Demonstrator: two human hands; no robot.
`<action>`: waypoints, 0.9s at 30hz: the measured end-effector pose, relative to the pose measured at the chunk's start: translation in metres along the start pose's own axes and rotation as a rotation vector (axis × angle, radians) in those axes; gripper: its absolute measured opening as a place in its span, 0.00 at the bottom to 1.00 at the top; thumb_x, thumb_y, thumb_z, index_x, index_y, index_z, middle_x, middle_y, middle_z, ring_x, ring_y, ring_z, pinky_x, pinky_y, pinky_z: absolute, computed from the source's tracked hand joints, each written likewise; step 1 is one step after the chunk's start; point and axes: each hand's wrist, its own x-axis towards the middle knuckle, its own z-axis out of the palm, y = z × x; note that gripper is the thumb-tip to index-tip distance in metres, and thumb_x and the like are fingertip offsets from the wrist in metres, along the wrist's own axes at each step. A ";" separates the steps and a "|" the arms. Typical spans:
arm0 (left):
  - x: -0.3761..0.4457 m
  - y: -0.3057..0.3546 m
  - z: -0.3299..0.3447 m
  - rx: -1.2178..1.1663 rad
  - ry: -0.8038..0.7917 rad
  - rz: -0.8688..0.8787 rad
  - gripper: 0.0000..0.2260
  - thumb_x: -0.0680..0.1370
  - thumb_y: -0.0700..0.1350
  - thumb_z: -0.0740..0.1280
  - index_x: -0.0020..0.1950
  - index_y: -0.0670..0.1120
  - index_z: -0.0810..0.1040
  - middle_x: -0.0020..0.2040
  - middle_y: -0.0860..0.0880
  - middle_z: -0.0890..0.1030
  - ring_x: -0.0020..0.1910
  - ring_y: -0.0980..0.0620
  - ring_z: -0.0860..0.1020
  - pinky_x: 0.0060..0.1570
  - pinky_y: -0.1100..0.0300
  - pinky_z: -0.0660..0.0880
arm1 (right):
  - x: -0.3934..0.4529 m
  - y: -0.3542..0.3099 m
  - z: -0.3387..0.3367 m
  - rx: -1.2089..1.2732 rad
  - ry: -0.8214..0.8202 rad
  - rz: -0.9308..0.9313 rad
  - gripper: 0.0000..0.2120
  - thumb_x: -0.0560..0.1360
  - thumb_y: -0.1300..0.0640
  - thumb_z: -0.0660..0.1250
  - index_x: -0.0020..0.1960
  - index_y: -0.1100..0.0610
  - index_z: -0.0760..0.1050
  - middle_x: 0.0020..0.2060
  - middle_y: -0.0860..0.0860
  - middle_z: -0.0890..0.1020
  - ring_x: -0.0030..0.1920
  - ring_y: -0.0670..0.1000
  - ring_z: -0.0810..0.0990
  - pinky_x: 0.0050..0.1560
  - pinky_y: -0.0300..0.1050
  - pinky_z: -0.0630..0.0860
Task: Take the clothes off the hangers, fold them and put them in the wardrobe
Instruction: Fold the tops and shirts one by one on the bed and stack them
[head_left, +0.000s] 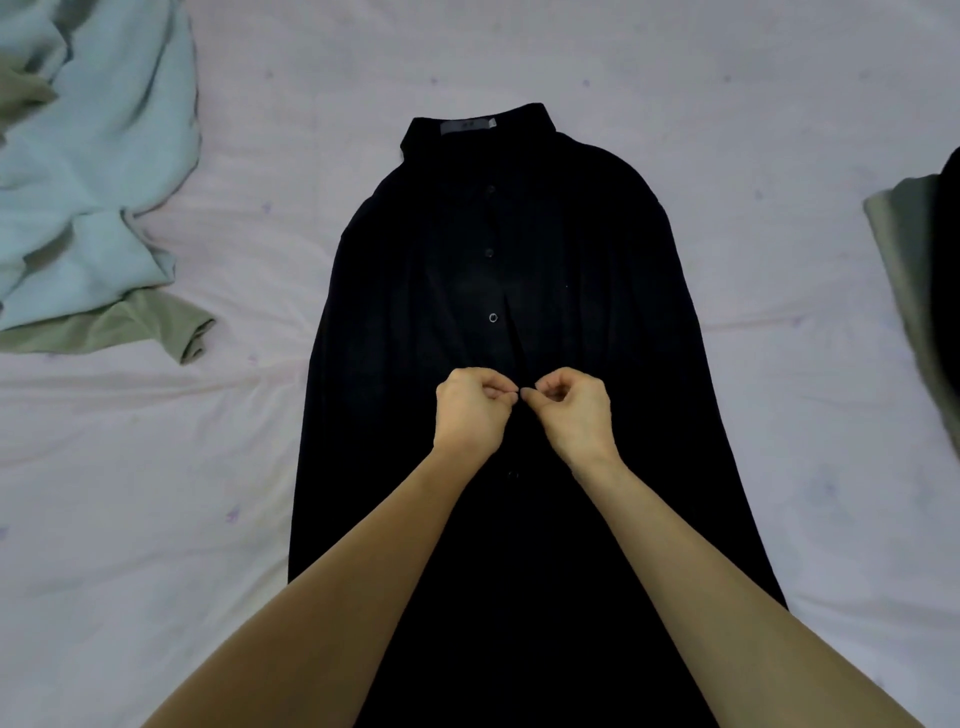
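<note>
A long black button-front shirt (415, 291) lies flat on the bed, collar and grey label away from me, hem running out of view below. Three small buttons show down its front placket. My left hand (470, 410) and my right hand (571, 410) meet at the middle of the placket. Each pinches the black fabric between thumb and fingers, fingertips almost touching. No hanger is in view.
The pale pink bedsheet (156, 467) covers the whole surface. A light blue garment (88, 171) lies crumpled at the upper left over an olive-green one (150, 325). At the right edge sits a grey-green cloth (904, 244) with something black beside it.
</note>
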 end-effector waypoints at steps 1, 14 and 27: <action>0.000 0.000 0.001 -0.007 0.002 -0.005 0.03 0.76 0.39 0.71 0.44 0.47 0.83 0.39 0.50 0.82 0.40 0.55 0.81 0.43 0.66 0.78 | -0.001 0.001 0.000 0.002 -0.016 -0.006 0.04 0.73 0.58 0.72 0.42 0.56 0.78 0.35 0.48 0.79 0.36 0.44 0.77 0.39 0.36 0.74; -0.005 0.008 -0.004 -0.020 -0.019 -0.045 0.05 0.76 0.39 0.70 0.42 0.48 0.81 0.37 0.50 0.83 0.37 0.57 0.81 0.33 0.74 0.73 | -0.006 -0.002 0.002 -0.281 0.010 -0.202 0.01 0.75 0.60 0.69 0.46 0.56 0.77 0.37 0.48 0.79 0.34 0.44 0.76 0.35 0.36 0.73; -0.001 0.007 -0.005 -0.066 -0.020 -0.071 0.06 0.75 0.38 0.72 0.40 0.48 0.81 0.37 0.50 0.83 0.39 0.56 0.82 0.38 0.69 0.76 | -0.002 0.003 -0.001 -0.234 -0.031 -0.379 0.04 0.76 0.62 0.68 0.50 0.59 0.80 0.44 0.48 0.81 0.42 0.44 0.79 0.44 0.34 0.77</action>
